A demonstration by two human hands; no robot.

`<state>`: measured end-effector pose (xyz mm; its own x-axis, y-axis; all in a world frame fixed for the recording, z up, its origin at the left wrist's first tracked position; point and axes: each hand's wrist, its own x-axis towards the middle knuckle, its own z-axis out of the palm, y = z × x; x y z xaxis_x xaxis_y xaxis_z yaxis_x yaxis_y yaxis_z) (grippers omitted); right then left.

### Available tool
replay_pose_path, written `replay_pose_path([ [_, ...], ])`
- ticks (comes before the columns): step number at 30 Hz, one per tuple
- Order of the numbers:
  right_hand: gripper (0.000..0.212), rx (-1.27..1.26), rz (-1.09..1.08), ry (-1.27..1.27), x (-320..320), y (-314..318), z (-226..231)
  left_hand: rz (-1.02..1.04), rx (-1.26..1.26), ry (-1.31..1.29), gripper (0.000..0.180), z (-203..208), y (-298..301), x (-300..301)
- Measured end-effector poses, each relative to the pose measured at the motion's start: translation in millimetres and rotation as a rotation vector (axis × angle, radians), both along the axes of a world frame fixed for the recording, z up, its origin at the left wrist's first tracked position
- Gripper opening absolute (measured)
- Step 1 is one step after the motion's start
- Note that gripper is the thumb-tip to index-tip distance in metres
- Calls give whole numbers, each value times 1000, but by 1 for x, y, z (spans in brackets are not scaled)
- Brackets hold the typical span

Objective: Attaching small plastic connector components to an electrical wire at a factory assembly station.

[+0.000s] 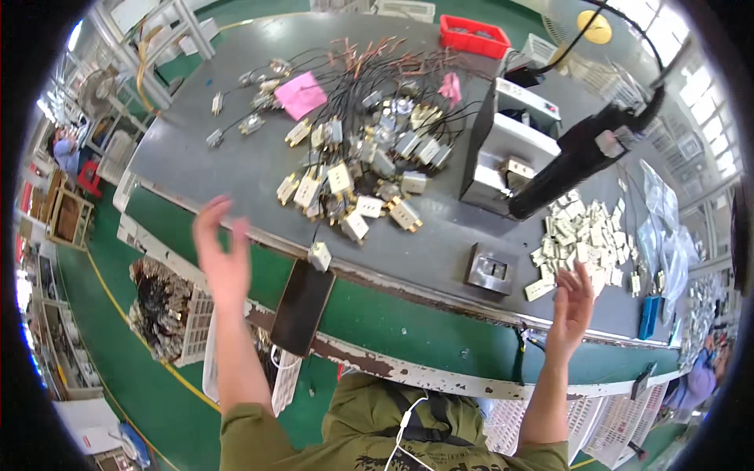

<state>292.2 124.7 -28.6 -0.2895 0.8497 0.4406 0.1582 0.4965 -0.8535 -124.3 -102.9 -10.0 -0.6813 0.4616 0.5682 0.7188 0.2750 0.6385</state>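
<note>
My left hand (pixel 223 259) hovers over the table's near left edge, fingers spread, with nothing in it. My right hand (pixel 572 310) is raised, fingers apart and empty, in front of a heap of small cream plastic shells (pixel 585 239). Left of that heap stands a metal block (pixel 492 269) with a recess in its top. Across the middle of the table lies a tangle of cream and grey box-shaped parts (pixel 339 179) on black cables with copper-coloured ends (pixel 369 56). One cabled cream part (pixel 319 257) rests at the front edge, touching a dark phone-like slab (pixel 301 308).
A grey machine (pixel 503 149) stands right of centre, a thick black cylinder (pixel 569 169) slanting before it. At the back sits a red bin (pixel 473 36). Pink pieces (pixel 301 95) lie among the cables. Clear plastic bags (pixel 667 228) and a blue box (pixel 649 315) are far right.
</note>
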Motion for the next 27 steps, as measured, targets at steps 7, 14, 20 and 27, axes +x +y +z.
replay_pose_path([
  [7,47,6,176,-42,-20,-23,0,-241,-433,346,57,33,137,31],
  [14,44,-2,186,-117,-11,-28,5,-330,-124,-56,27,38,138,57],
  [20,37,12,304,-185,-36,-35,23,-267,-402,208,32,35,132,47],
  [27,33,-2,372,-180,-38,-39,24,-275,-334,-132,46,40,147,38],
])
